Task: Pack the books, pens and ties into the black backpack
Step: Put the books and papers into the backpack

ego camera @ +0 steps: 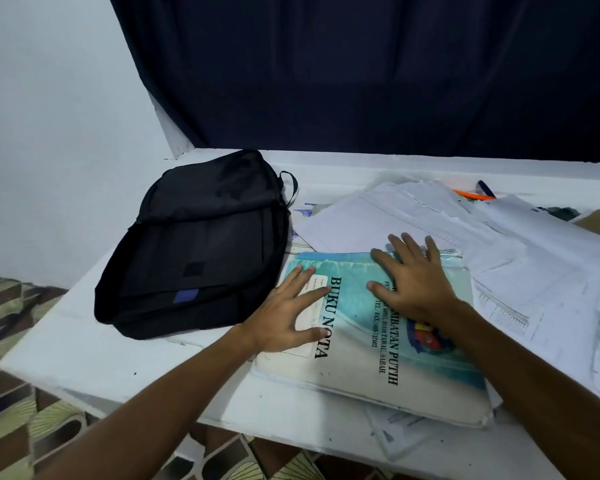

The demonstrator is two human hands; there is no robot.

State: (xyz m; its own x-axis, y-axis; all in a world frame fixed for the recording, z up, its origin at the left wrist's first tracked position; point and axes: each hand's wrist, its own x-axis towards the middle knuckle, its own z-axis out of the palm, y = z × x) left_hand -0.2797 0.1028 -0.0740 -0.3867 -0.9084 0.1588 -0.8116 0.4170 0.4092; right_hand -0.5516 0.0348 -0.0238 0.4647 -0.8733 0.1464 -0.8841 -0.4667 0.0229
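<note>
Nearest to me, a patterned tiled floor (pixel 21 403) shows below the front edge of the white painted table (pixel 94 355). I take the teal-and-cream plastic-covered notebook (pixel 371 358) as the landmark: it lies flat on the table near the front edge, on top of loose papers.

Readable print on its cover: "BUKU NOTA" in large black letters; smaller lines include "PUTIH" and "SABAH"; the rest is partly covered by my hands.

My left hand (pixel 284 320) rests flat on the notebook's left part, fingers straight and spread, gripping nothing. My right hand (pixel 413 282) rests flat on the notebook's far part, fingers likewise spread, gripping nothing. Count: two hands, one notebook visible.

Just left of the notebook lies one black fabric backpack (pixel 194 247), flat on the table; I cannot tell whether its zip is undone. A small blue patch shows on its front.

Beyond and right of the notebook spreads a pile of white lined paper sheets (pixel 499 244), too overlapped to count. Farther behind the pile, one orange pen (pixel 473 195) and one dark blue pen (pixel 485 188) lie together.

At the far side, a dark navy curtain (pixel 361 71) hangs behind the table; a white wall (pixel 49 116) stands left of it.
</note>
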